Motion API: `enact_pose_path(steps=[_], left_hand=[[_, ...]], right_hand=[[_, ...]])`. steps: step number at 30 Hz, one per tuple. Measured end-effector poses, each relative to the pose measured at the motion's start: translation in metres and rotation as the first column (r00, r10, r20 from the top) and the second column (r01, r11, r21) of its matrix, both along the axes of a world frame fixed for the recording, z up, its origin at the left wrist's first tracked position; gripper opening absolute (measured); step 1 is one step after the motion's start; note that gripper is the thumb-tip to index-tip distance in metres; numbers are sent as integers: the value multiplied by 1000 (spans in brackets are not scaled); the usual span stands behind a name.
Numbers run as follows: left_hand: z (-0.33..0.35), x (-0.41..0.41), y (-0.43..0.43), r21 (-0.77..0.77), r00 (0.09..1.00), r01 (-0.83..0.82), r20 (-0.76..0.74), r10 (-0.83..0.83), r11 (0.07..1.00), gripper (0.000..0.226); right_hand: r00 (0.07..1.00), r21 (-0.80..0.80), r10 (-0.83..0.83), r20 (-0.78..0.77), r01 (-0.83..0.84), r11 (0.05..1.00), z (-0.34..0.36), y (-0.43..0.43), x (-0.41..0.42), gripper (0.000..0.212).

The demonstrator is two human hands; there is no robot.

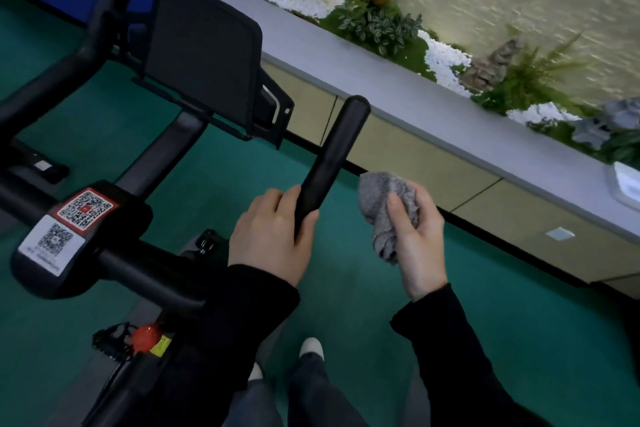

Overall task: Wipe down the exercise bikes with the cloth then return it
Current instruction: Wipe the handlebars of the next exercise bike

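Note:
A black exercise bike (114,246) fills the left of the head view, with a dark screen (204,55) and QR stickers (65,222) on its stem. My left hand (273,236) grips the lower end of the bike's right handlebar horn (332,156). My right hand (415,239) holds a crumpled grey cloth (381,204) just to the right of that horn, not touching it.
A long low cabinet with a grey top (398,107) runs diagonally along the right, with plants and white pebbles (377,24) behind it. Green floor (519,322) lies around the bike. My feet (311,350) stand beside the red knob (147,336) and pedal.

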State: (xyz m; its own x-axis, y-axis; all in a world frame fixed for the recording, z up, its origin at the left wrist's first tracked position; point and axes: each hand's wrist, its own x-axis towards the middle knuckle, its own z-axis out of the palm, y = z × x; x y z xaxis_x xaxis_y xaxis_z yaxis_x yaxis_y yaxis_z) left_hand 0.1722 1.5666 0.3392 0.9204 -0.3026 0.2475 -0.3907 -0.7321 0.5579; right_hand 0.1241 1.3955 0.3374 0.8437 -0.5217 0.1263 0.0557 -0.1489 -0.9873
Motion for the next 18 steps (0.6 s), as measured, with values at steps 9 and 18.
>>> enact_pose_path(steps=[9,18], left_hand=[[5,-5,3,115,998,39,45,-44,993,54],[9,-40,-63,159,979,144,123,-164,977,51]], right_hand=[[997,-191,-68,-40,59,980,4,-13,-43,14],[997,-294,-55,-59,36,955,6,-82,-102,15]])
